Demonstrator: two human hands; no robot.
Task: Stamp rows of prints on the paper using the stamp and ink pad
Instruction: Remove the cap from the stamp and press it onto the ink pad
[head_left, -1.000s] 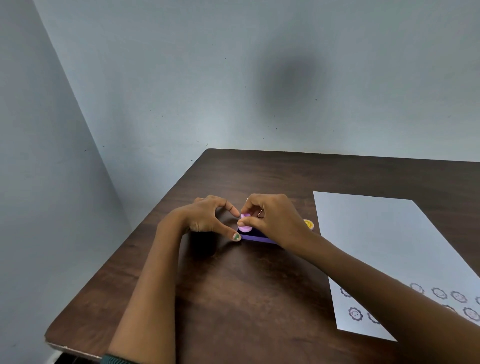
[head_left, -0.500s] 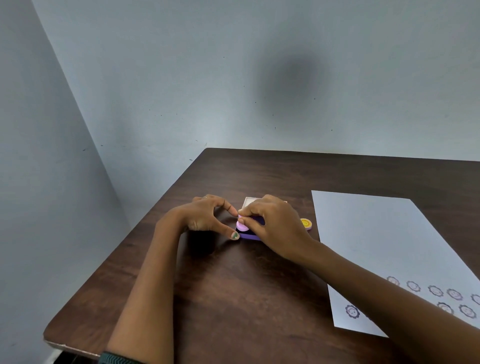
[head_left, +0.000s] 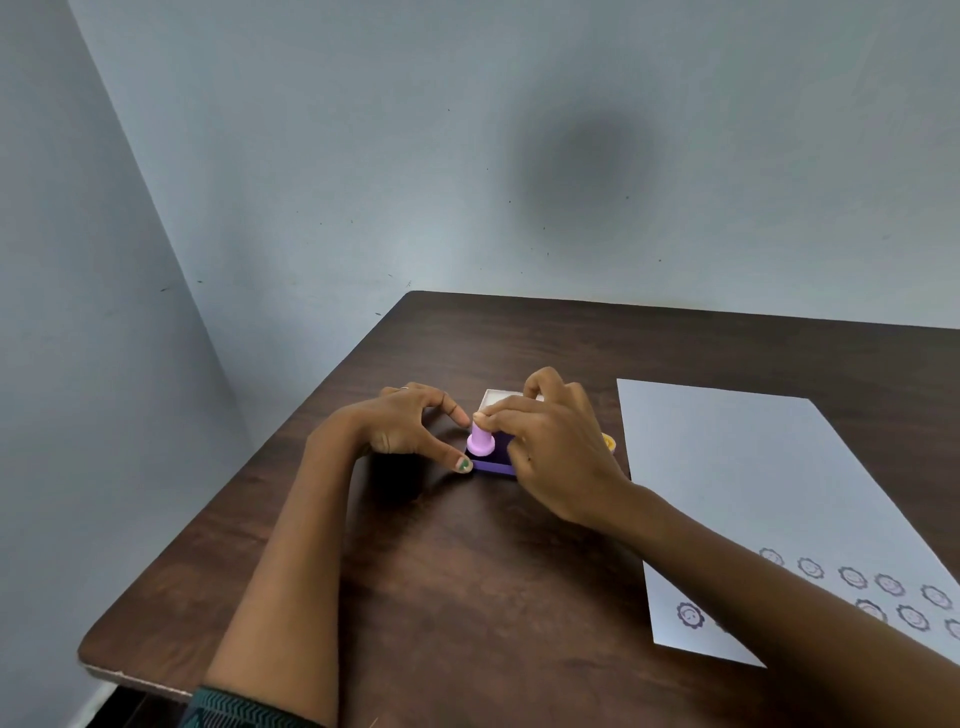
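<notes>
A small pink stamp (head_left: 480, 441) stands upright on the purple ink pad (head_left: 493, 464) near the middle of the table. My right hand (head_left: 556, 447) pinches the stamp's top with thumb and fingers. My left hand (head_left: 410, 431) steadies the pad, thumb at its front left corner and forefinger near the stamp. The pad's open white lid (head_left: 496, 400) shows behind the fingers. A white paper (head_left: 743, 467) lies to the right, with two rows of round purple prints (head_left: 852, 577) near its front edge, partly hidden by my right forearm.
A yellow round object (head_left: 609, 442) peeks out between my right hand and the paper. The dark wooden table (head_left: 467, 597) meets a pale wall behind and on the left; its front left corner is near my left elbow.
The stamp was tilted low on the pad under my right fingers; now it stands upright on the pad. My left hand has stayed at the pad's left side.
</notes>
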